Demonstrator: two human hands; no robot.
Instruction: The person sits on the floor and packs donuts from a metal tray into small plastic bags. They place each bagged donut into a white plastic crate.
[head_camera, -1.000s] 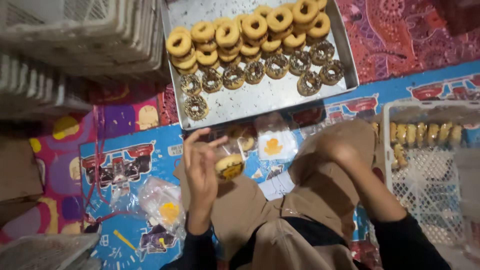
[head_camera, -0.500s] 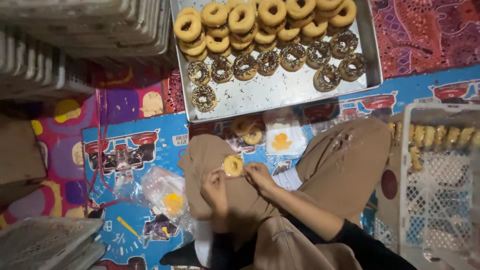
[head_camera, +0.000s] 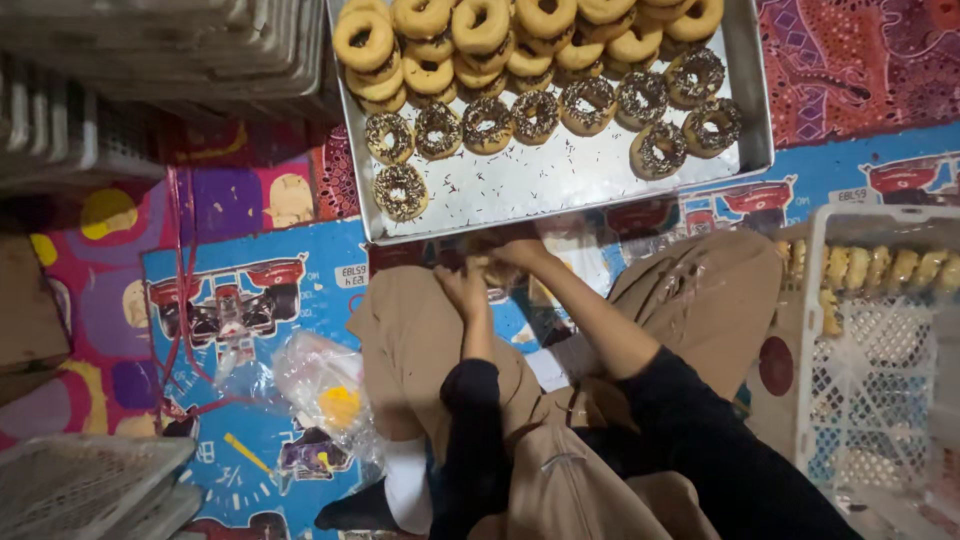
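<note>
Taking the metal tray (head_camera: 560, 190) as the landmark: far to its left, stacked white crates (head_camera: 150, 70) rise over the patterned floor mat (head_camera: 250, 290); below the tray's left corner lies a crumpled clear plastic bag (head_camera: 325, 390) with something yellow inside; just under the tray's near edge the left hand (head_camera: 462, 292) and the right hand (head_camera: 515, 255) meet over a small wrapped doughnut (head_camera: 490, 272), fingers closed on it, though blur hides the exact grip; on the tray itself, plain doughnuts (head_camera: 480, 25) are piled at the far side and sprinkled doughnuts (head_camera: 540, 112) line the near side; to the tray's lower right stands a white basket (head_camera: 870, 400) holding pale pastries.
</note>
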